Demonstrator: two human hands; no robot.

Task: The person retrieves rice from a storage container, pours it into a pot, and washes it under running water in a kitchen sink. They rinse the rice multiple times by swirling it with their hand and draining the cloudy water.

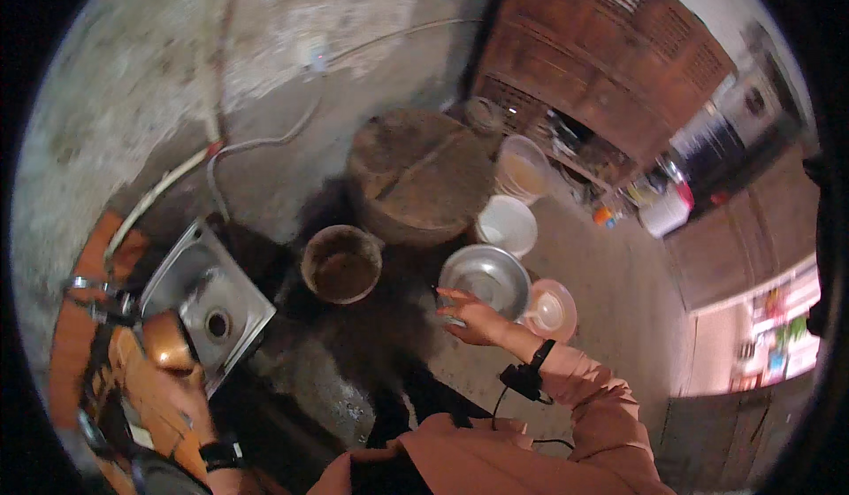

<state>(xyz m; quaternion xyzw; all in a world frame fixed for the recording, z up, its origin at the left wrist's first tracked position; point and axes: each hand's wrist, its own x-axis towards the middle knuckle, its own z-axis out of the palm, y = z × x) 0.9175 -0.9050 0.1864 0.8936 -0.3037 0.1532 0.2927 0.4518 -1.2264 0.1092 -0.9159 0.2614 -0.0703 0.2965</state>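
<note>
On the left, my left hand (176, 395) grips a gold-coloured metal bowl (169, 342) at the near edge of a stainless steel sink (192, 276). Motion blur hides how the fingers lie on it. My right hand (472, 319) hovers over or beside the near rim of a wide silver metal basin (494, 273), fingers partly spread. Something small and pale shows at its fingertips; whether it is held is unclear. A black band with a small device circles the right wrist.
A chrome tap (99, 296) stands at the sink's left. Beyond are a dark round pot (341, 266), a large vat with a wooden lid (424, 170), a white bucket (507, 226), a clear bucket (524, 166), a pink basin (564, 306) and a wooden cabinet (597, 64).
</note>
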